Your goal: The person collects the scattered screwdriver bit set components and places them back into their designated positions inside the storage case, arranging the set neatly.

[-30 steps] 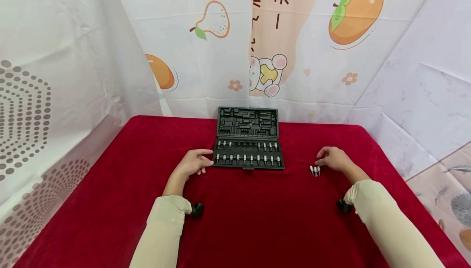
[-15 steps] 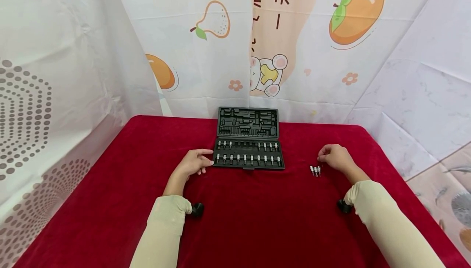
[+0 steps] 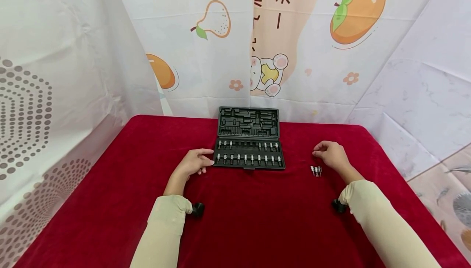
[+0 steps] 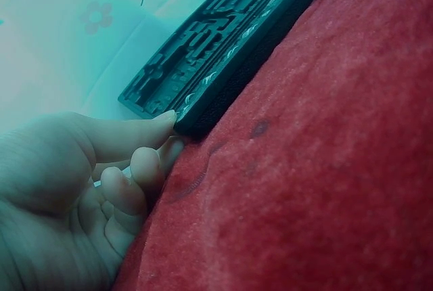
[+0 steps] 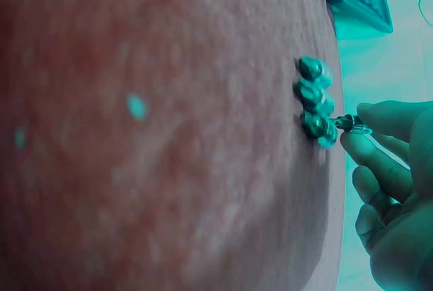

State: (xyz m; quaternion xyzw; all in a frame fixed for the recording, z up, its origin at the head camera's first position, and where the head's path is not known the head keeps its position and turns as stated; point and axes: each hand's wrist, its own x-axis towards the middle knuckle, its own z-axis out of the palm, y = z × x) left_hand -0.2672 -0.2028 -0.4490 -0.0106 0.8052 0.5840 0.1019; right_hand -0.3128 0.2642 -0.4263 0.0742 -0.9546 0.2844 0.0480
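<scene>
An open black socket case (image 3: 248, 153) stands on the red cloth, holding two rows of silver bit sockets in its base. My left hand (image 3: 194, 163) rests at the case's left edge, index finger and thumb straight against it. In the left wrist view the thumb (image 4: 132, 141) touches the case's corner, while the other fingers bend loosely below. My right hand (image 3: 333, 155) pinches a small bit socket (image 5: 352, 124) between thumb and index finger. Just below it in the head view, three loose bit sockets (image 3: 316, 171) lie side by side on the cloth.
The case's moulded lid (image 3: 248, 122) leans back behind its base. A red velvet cloth (image 3: 257, 223) covers the table. White printed curtains (image 3: 191, 72) hang behind and at both sides. A dark wrist-worn device (image 3: 197, 209) shows at my left cuff.
My right hand has drawn away from the loose sockets, first slightly right, then up and left, with a bit socket in its fingers. My left hand has stayed at the case.
</scene>
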